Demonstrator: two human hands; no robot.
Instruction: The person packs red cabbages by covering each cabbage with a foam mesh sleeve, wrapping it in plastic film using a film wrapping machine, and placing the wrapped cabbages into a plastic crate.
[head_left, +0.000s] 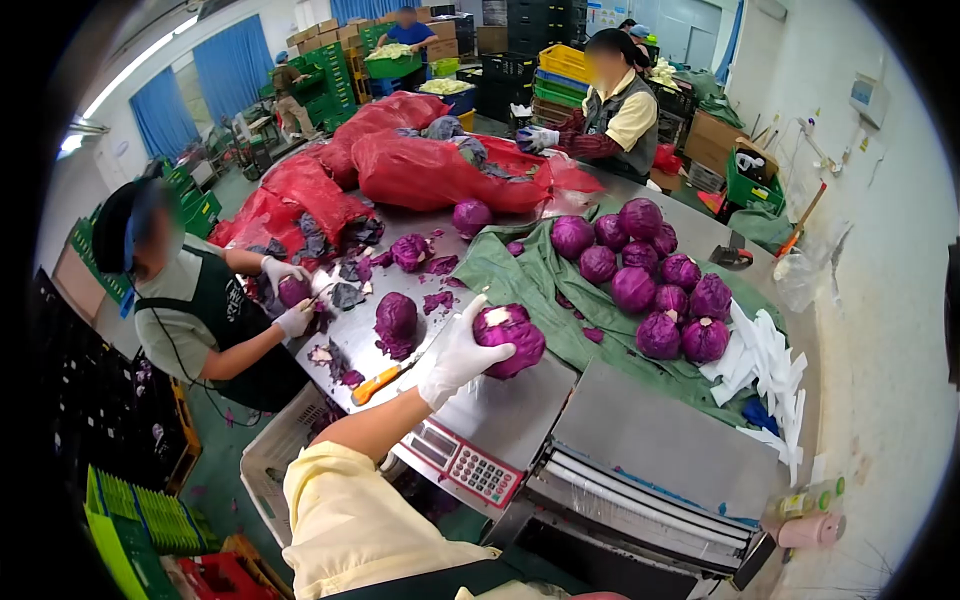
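My left hand [462,352], in a white glove, is closed around the left side of a purple cabbage [515,345]. The pale cut stem of the cabbage faces up toward the fingers. It is held above the metal table by a digital scale [465,462] with a red keypad. A knife with an orange handle [375,386] lies left of my wrist. Beyond it sits another purple cabbage [396,318] among loose leaves. Several trimmed cabbages [640,285] are piled on a green cloth [515,268] to the right. My right hand is out of view.
A wrapping machine [650,490] stands at front right, with white strips [765,370] beyond it. Red mesh sacks [430,170] lie across the table's far side. One co-worker [215,310] handles a cabbage at left; another person [620,115] stands at the far side.
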